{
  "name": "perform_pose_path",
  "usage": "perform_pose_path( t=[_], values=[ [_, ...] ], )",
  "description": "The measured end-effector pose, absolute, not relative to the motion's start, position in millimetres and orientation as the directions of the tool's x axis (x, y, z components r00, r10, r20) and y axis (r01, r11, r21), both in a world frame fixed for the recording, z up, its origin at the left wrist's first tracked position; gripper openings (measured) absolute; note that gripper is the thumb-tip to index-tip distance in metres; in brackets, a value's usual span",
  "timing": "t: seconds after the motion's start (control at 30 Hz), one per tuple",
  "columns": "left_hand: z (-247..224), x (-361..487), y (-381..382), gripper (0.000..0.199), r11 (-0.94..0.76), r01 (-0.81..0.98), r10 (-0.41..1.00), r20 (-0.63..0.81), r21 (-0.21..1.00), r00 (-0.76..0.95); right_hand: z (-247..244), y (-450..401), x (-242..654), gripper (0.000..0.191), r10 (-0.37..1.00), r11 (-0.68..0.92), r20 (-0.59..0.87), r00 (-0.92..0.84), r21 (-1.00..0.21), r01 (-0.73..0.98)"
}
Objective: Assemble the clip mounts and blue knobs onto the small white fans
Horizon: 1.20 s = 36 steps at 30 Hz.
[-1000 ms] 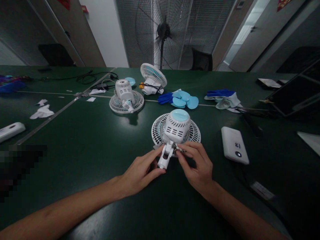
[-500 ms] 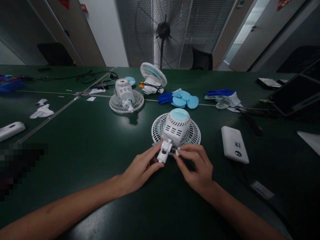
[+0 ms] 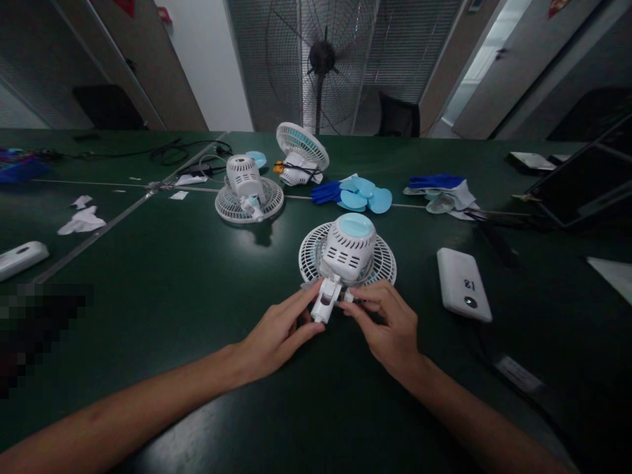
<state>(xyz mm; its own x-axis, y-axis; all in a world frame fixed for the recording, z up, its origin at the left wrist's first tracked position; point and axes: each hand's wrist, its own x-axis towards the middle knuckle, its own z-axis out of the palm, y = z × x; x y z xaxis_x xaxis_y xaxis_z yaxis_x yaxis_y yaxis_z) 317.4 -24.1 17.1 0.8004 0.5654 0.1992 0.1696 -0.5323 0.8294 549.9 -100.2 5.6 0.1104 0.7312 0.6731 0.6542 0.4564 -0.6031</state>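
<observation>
A small white fan (image 3: 349, 253) lies face down on its grille, its motor housing with a light-blue cap pointing up. Its white neck joint (image 3: 326, 299) sticks out toward me. My left hand (image 3: 279, 339) is closed on this neck from the left, thumb below and fingers along its side. On the right of the joint, my right hand (image 3: 390, 329) pinches a small white knob (image 3: 349, 295) between thumb and fingertips. The knob sits close against the neck; whether it is inserted I cannot tell.
Two more white fans (image 3: 245, 184) (image 3: 301, 155) stand farther back on the green table (image 3: 197, 289). Behind the near fan lie light-blue fan blades (image 3: 366, 195) and blue gloves (image 3: 326, 192). Another glove pair (image 3: 442, 191) and a white power bank (image 3: 464, 284) lie to the right.
My right hand has moved slightly left with the white knob, bringing it closer to the neck joint. My left hand and the fan stay in place.
</observation>
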Motion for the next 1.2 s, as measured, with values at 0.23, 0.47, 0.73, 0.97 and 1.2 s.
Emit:
perform_pose_path(
  t=[0.23, 0.47, 0.73, 0.97, 1.2],
  values=[
    [18.5, 318.3, -24.7, 0.065, -0.54, 0.178, 0.553, 0.187, 0.823, 0.812, 9.8, -101.4, 550.0, 0.038, 0.677, 0.558, 0.734, -0.053, -0.464, 0.688],
    [20.1, 318.3, -25.3, 0.067, -0.524, 0.183, 0.555, 0.171, 0.832, 0.814, 7.8, -98.7, 551.8, 0.024, 0.772, 0.452, 0.632, 0.072, -0.625, 0.636],
    [21.4, 318.1, -26.7, 0.06, -0.523, 0.212, 0.59, 0.171, 0.825, 0.789, 16.7, -99.0, 548.7, 0.015, 0.783, 0.409, 0.616, 0.087, -0.615, 0.674],
    [22.7, 320.2, -27.7, 0.057, -0.505, 0.209, 0.61, 0.175, 0.837, 0.773, 11.1, -101.5, 552.1, 0.022, 0.769, 0.391, 0.627, 0.128, -0.619, 0.681],
    [18.1, 319.4, -27.2, 0.057, -0.508, 0.215, 0.618, 0.18, 0.834, 0.765, 14.0, -100.4, 550.9, 0.024, 0.77, 0.39, 0.632, 0.089, -0.577, 0.718]
  ],
)
